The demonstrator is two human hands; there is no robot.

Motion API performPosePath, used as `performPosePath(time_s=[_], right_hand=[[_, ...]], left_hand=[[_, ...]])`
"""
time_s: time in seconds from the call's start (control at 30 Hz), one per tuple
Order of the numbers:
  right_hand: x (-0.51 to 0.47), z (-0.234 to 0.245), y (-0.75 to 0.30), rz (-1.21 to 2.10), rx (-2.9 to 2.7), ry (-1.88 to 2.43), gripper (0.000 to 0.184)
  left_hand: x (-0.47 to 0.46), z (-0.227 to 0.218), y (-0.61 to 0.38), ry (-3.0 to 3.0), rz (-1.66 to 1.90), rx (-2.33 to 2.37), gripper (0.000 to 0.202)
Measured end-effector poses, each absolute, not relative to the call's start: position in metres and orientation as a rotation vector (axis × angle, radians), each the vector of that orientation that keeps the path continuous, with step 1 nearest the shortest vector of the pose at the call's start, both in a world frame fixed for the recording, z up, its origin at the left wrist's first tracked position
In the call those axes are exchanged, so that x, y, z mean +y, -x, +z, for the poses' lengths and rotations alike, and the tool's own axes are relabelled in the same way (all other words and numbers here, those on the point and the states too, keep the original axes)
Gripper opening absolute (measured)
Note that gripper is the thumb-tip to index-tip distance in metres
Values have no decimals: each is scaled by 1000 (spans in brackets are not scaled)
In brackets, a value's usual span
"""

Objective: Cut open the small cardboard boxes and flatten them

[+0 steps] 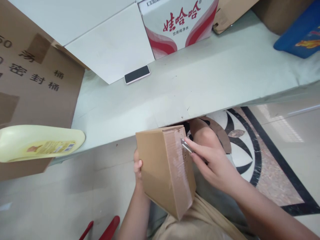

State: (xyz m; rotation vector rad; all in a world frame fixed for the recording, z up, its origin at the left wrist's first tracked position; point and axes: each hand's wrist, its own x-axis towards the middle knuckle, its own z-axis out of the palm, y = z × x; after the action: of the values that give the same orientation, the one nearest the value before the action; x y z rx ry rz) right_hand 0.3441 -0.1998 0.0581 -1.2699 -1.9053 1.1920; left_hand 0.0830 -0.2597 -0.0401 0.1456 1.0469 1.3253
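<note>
A small brown cardboard box (162, 166), sealed along its top with clear tape, rests tilted on my lap below the counter edge. My left hand (137, 168) grips its left side, with only the thumb and knuckles showing. My right hand (215, 163) is closed on a small metal blade (186, 145), forefinger stretched along it, and the tip touches the taped seam at the box's upper right corner.
A pale counter (200, 83) spans the view. On it lie a phone (137, 74), a red-and-white printed carton (178, 23), a blue box (300, 33) and brown cartons (32, 83). A yellow bottle (37, 142) lies at left. Patterned floor tiles (250, 143) show at right.
</note>
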Motion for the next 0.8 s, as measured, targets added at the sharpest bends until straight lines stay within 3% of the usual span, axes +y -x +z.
performPosePath(time_s=[0.5,0.7,0.8], right_hand=[[-196,71,-366,1369,-2080,1298,48],[-211,66,-341,1454,-1933,1292,40],[-214,71,-343,1517,-1946,1201,37]], left_hand=[[-268,-32,-95,-44,1281,995,67],[-258,-27,-109,-1,1393,994,45],[-252,-31,-106,9,1379,959,44]])
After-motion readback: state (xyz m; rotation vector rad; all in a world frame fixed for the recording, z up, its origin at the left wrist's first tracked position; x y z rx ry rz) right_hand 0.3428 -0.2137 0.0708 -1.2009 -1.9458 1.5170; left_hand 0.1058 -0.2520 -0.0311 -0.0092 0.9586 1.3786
